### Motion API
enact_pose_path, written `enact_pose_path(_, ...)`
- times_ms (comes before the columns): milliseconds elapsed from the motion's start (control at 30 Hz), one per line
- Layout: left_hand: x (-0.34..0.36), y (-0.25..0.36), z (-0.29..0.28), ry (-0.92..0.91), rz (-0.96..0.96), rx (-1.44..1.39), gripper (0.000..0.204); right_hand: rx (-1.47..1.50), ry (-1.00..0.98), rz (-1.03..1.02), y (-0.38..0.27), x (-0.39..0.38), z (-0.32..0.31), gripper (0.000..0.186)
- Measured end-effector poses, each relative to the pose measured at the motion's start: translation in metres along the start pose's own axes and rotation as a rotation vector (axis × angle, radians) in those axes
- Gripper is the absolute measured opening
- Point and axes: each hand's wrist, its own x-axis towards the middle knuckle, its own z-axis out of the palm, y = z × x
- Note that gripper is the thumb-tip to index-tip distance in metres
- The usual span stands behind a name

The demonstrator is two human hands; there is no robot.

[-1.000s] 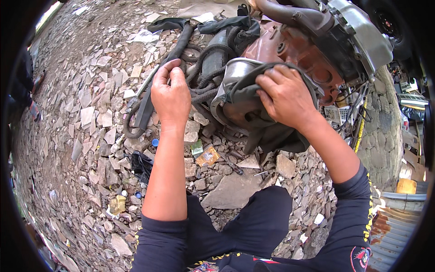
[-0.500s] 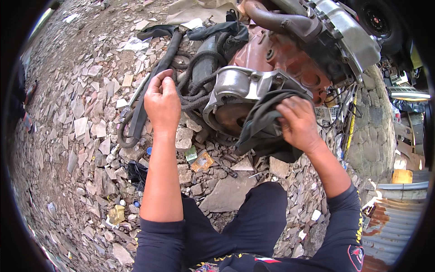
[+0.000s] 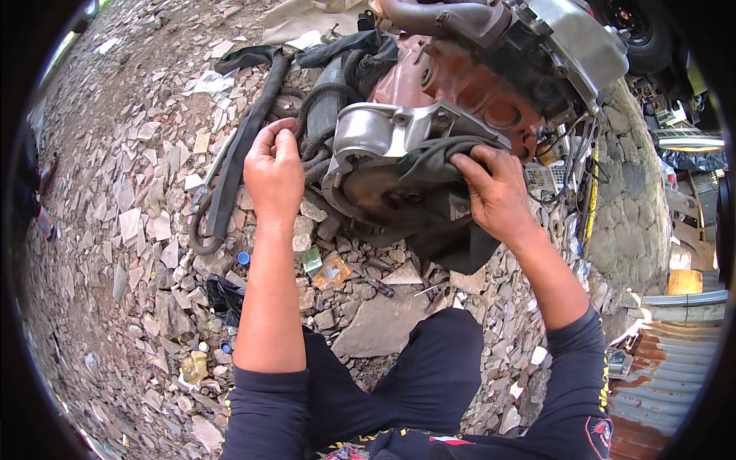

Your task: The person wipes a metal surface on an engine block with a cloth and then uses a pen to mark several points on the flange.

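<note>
My right hand [image 3: 494, 192] grips a dark olive cloth [image 3: 452, 253], draped over the right part of a silver metal housing [image 3: 366, 130] with a dark round opening [image 3: 383, 192]. The housing is on a red-brown engine block [image 3: 468, 84], topped by a dark pipe [image 3: 460, 17] and silver cover [image 3: 586, 54]. Left of the housing, my left hand [image 3: 274, 172] has curled fingers beside a black strap [image 3: 261, 107] and thick dark ropes [image 3: 318, 107]; whether anything is inside it is hidden.
Broken tile and rubble [image 3: 146, 230] lie around my legs [image 3: 414, 376]. At the right are a stone wall [image 3: 625, 192], a yellow container [image 3: 682, 281], rusty corrugated metal [image 3: 663, 376] and a black wheel [image 3: 632, 23]. Dark shapes edge the far left.
My right hand and the cloth moved down and right, uncovering the housing's left part, then slightly up again. The engine now appears higher and further left in view. My left hand stays curled.
</note>
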Motion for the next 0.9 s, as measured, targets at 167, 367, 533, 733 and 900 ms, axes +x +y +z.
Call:
enact_pose_path(167, -0.003, 0.001, 0.009, -0.054, -0.038, 0.01, 0.024, -0.178, -0.204, 0.124, -0.003, 0.032, -0.009, 0.047)
enact_pose_path(367, -0.005, -0.02, 0.02, -0.047, 0.017, 0.023, 0.024, -0.23, -0.563, -0.016, -0.019, 0.073, -0.017, 0.022)
enact_pose_path(533, -0.022, 0.001, 0.037, -0.161, -0.083, 0.002, 0.023, 0.04, -0.823, 0.097, -0.008, 0.109, -0.022, 0.019)
enact_pose_path(733, -0.024, 0.015, 0.029, -0.113, 0.0, 0.008, 0.023, 0.229, -0.778, 0.106, 0.005, 0.092, -0.02, 0.026)
enact_pose_path(900, -0.021, 0.015, 0.011, -0.09, -0.023, 0.126, 0.024, 0.389, -0.482, 0.185, 0.012, 0.066, -0.004, 0.027)
